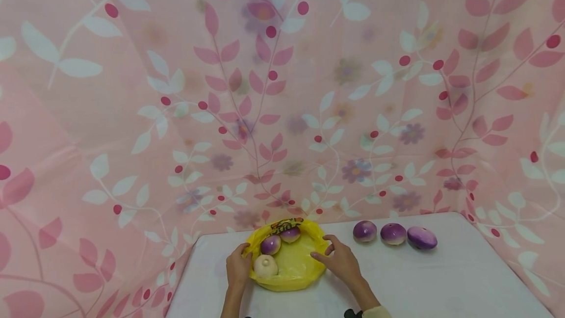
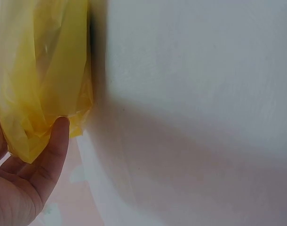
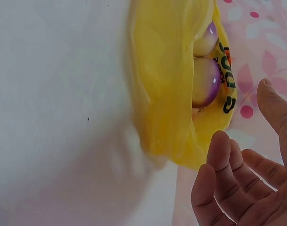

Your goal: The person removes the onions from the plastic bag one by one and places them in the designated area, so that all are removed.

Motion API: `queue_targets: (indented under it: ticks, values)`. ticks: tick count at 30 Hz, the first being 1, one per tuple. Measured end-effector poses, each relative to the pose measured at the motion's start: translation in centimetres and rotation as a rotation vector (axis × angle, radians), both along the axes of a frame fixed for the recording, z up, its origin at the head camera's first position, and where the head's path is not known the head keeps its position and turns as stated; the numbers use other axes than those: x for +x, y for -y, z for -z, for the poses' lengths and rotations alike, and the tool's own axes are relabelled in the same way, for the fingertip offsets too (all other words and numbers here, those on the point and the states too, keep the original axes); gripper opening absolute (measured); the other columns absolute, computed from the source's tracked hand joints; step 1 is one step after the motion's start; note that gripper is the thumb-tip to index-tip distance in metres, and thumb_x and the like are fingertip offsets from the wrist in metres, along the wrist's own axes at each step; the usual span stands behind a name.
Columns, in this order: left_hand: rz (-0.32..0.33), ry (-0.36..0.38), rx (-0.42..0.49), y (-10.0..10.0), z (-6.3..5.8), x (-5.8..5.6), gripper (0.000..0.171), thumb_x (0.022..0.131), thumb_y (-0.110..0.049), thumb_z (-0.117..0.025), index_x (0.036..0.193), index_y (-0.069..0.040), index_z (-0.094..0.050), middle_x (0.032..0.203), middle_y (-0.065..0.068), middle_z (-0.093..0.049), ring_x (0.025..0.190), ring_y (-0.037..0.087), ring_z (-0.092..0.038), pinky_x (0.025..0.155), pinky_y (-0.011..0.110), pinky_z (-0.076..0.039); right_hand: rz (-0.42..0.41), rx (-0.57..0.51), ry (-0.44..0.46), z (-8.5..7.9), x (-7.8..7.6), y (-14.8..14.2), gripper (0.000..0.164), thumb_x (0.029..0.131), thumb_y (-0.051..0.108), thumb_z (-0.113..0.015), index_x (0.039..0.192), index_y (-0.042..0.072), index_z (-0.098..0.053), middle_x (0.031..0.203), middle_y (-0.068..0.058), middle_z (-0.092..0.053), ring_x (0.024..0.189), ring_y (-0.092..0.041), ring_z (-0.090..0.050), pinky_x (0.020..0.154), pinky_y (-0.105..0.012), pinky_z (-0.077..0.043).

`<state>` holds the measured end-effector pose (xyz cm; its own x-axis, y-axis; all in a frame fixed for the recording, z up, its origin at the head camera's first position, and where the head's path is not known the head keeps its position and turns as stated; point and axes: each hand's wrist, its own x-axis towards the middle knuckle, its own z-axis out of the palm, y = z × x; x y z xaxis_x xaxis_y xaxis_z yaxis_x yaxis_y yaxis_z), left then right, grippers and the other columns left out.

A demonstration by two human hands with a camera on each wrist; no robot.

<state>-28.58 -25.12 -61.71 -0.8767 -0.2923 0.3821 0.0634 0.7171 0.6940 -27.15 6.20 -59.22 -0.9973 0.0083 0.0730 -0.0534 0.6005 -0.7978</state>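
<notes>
A yellow plastic bag [image 1: 293, 283] lies with its mouth spread wide on the table. Inside it, at the left and back, are two glossy purple-and-cream round vegetables [image 1: 270, 245] that look like turnips, and a cream round one [image 1: 266, 266] with a small nub. My left hand [image 1: 238, 266] pinches the bag's left rim; the left wrist view has the thumb and fingers at the yellow film [image 2: 44, 80]. At the right rim my right hand [image 1: 342, 261] holds nothing, its fingers spread apart. In the right wrist view these fingers [image 3: 219, 150] are close beside the bag.
Three more purple round vegetables [image 1: 393, 234] stand in a row at the back right of the white-covered table [image 1: 419, 283]. A pink floral cloth [image 1: 282, 112] hangs behind the table and along its sides.
</notes>
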Motion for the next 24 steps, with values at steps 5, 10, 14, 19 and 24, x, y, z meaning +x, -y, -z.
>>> queue_targets:
  ticks: [5,10,14,19,24]
  values:
    - [-0.001,0.000,0.002,0.0,-0.2,0.1,0.023,0.082,0.005,-0.074,0.105,0.001,-0.073,0.104,0.019,-0.071,0.101,0.039,-0.066,0.087,0.053,-0.052,-0.044,0.012,-0.017,0.2,0.0,1.0,0.072,0.075,0.059,-0.077,0.127,0.011,-0.059,0.082,0.004,-0.059,0.062,-0.013,-0.050,0.052,-0.028,-0.043]
    - [0.003,-0.019,-0.005,-0.1,-0.3,0.1,0.023,0.080,0.006,-0.075,0.103,0.001,-0.073,0.101,0.020,-0.072,0.097,0.040,-0.067,0.084,0.053,-0.053,-0.095,0.015,-0.033,0.1,0.0,2.1,0.072,0.076,0.058,-0.077,0.126,0.010,-0.060,0.080,0.004,-0.059,0.065,-0.013,-0.050,0.056,-0.029,-0.042]
    - [0.009,-0.029,-0.009,-0.1,-0.3,0.1,0.024,0.080,0.006,-0.075,0.103,0.001,-0.073,0.100,0.020,-0.072,0.096,0.040,-0.067,0.083,0.053,-0.054,-0.128,0.023,-0.044,0.2,0.0,2.8,0.069,0.077,0.056,-0.077,0.125,0.010,-0.060,0.079,0.005,-0.058,0.064,-0.012,-0.049,0.056,-0.029,-0.042]
    - [0.001,-0.014,-0.003,-0.1,-0.2,0.1,0.023,0.081,0.005,-0.075,0.104,0.000,-0.073,0.102,0.020,-0.072,0.097,0.039,-0.067,0.084,0.053,-0.053,-0.154,0.016,-0.058,0.0,0.1,3.7,0.066,0.079,0.054,-0.077,0.125,0.010,-0.060,0.079,0.006,-0.059,0.064,-0.011,-0.049,0.056,-0.028,-0.042]
    - [0.001,0.002,0.001,-0.1,-0.2,0.1,0.023,0.082,0.004,-0.074,0.105,0.000,-0.073,0.104,0.020,-0.071,0.099,0.039,-0.067,0.086,0.053,-0.053,-0.179,0.005,-0.058,-0.5,0.2,4.9,0.065,0.079,0.054,-0.076,0.124,0.010,-0.060,0.078,0.007,-0.058,0.064,-0.011,-0.050,0.057,-0.028,-0.043]
